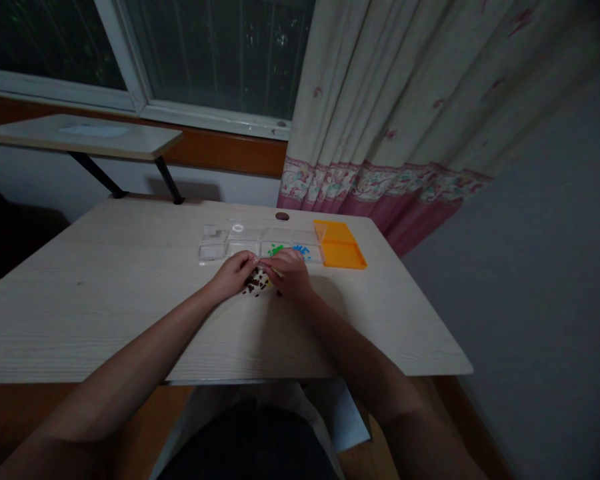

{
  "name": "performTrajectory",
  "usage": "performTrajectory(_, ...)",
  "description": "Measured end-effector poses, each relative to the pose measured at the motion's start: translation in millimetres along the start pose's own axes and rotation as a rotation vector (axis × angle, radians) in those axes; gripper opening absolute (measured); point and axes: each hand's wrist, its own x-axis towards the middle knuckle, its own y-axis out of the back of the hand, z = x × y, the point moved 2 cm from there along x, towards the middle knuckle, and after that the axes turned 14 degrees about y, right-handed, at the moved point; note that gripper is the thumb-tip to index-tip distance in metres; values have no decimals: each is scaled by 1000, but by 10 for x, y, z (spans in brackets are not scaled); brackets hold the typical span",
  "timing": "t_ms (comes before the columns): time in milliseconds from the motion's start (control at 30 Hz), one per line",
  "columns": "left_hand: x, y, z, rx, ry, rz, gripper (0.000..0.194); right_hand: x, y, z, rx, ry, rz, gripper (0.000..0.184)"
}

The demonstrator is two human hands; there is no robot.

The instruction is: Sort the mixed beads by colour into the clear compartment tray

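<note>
My left hand (236,274) is closed in a pinch, its fingertips close to those of my right hand (291,275). My right hand's fingers are bent together too, with a thin pale sliver showing at them. What either hand holds is too small to make out. Just below the fingertips, small dark brown pieces (256,284) lie loose on the table, with a bit of yellow among them. Behind the hands lies a clear plastic compartment box (243,235). Green pieces (276,249) and blue pieces (301,251) sit in separate compartments, the blue partly hidden by my right hand.
An orange open case (344,253) lies at the box's right end. Behind the box is a dark round disc (282,216) on the wooden table (145,280). A raised shelf (145,141) on black legs stands back left. A curtain (375,133) hangs behind the table.
</note>
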Motion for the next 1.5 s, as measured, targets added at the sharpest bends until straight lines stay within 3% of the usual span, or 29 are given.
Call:
performTrajectory(167,-22,-33,2,-152,72,-37,36,15,50,-40,-21,-19,1,26)
performTrajectory(367,-25,-31,-24,-125,68,28,36,10,45,-49,-25,10,-19,25)
performTrajectory(667,-11,-59,-30,-135,93,3,39,-17,46,13,-64,-24,24,27)
performTrajectory(833,19,101,17,-29,33,168,36,-106,64,360,-114,-242,189,25)
performTrajectory(1000,25,198,53,24,37,230,32,-202,-12,596,-172,-310,161,25)
performTrajectory(1367,7,222,69,104,-5,231,32,-219,-32,617,-162,-380,149,31)
performTrajectory(1500,9,277,94,422,-161,186,30,-209,-16,618,-136,-340,226,31)
